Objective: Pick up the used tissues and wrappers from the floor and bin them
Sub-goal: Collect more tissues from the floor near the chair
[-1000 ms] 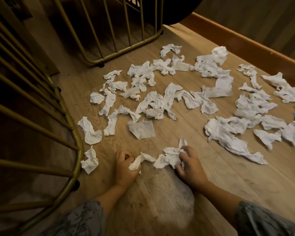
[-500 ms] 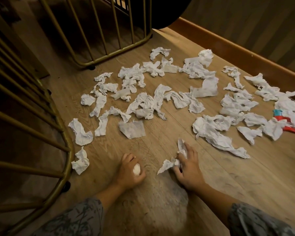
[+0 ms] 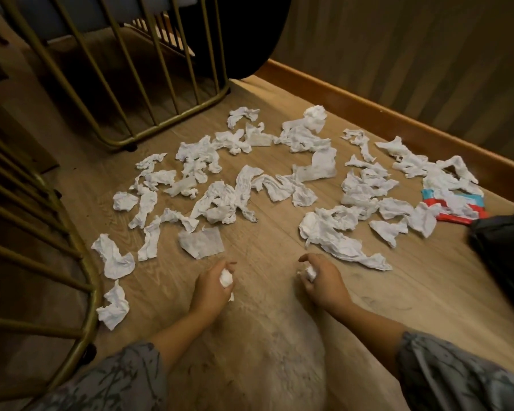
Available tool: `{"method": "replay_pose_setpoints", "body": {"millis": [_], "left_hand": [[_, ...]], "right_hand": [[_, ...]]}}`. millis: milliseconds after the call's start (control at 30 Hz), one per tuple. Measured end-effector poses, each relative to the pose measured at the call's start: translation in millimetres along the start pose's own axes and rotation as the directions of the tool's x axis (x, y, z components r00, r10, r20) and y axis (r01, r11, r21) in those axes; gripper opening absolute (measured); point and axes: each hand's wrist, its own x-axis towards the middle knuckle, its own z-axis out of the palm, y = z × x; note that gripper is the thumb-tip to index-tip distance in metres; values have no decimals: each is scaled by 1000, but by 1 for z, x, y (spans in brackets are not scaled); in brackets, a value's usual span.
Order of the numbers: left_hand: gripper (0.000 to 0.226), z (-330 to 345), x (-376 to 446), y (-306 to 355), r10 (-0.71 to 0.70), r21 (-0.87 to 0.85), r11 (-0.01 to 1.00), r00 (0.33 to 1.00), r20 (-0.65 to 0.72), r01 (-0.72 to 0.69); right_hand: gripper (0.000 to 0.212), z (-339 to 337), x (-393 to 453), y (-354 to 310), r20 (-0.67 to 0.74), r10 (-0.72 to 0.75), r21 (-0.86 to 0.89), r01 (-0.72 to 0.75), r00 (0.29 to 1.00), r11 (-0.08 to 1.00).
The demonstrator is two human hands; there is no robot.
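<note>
Several crumpled white tissues (image 3: 220,200) lie scattered across the wooden floor (image 3: 264,250). A red and blue wrapper (image 3: 451,209) sits at the right, partly under tissues. My left hand (image 3: 212,284) is closed around a balled tissue (image 3: 226,278). My right hand (image 3: 321,280) is closed around another wadded tissue (image 3: 309,272). Both hands hover just above the floor, near me. A flat tissue sheet (image 3: 202,246) lies just beyond my left hand. A long tissue (image 3: 339,244) lies just beyond my right hand.
Gold metal chair frames stand at the left (image 3: 80,262) and back (image 3: 149,84). A black bag (image 3: 508,250) shows at the right edge. A wooden skirting board (image 3: 368,105) and wall run along the back right.
Both hands have balled up the tissues they were gathering and lifted slightly off the floor. The view shifted, bringing the wrapper and black bag into sight.
</note>
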Motion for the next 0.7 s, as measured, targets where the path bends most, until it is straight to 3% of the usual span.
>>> {"method": "replay_pose_setpoints", "body": {"millis": [100, 200, 333, 400, 500, 700], "left_hand": [[61, -7, 14, 45, 111, 52, 992, 989, 100, -117], [51, -13, 29, 96, 221, 166, 956, 965, 139, -243], [62, -9, 49, 167, 253, 54, 962, 950, 184, -267], [53, -2, 56, 201, 295, -2, 954, 943, 154, -299], [19, 14, 61, 249, 329, -75, 944, 930, 162, -321], [32, 67, 52, 339, 439, -128, 898, 863, 250, -420]], "right_hand": [[12, -31, 9, 4, -29, 44, 58, -42, 999, 997], [7, -67, 19, 1, -105, 189, 224, -162, 976, 961], [14, -124, 27, 4, -246, 268, 364, -168, 931, 916], [16, -155, 25, 9, -298, 244, 358, -129, 923, 925], [10, -198, 14, 22, -354, 213, 342, -86, 911, 936], [15, -274, -18, 66, -440, 175, 319, -29, 881, 947]]}}
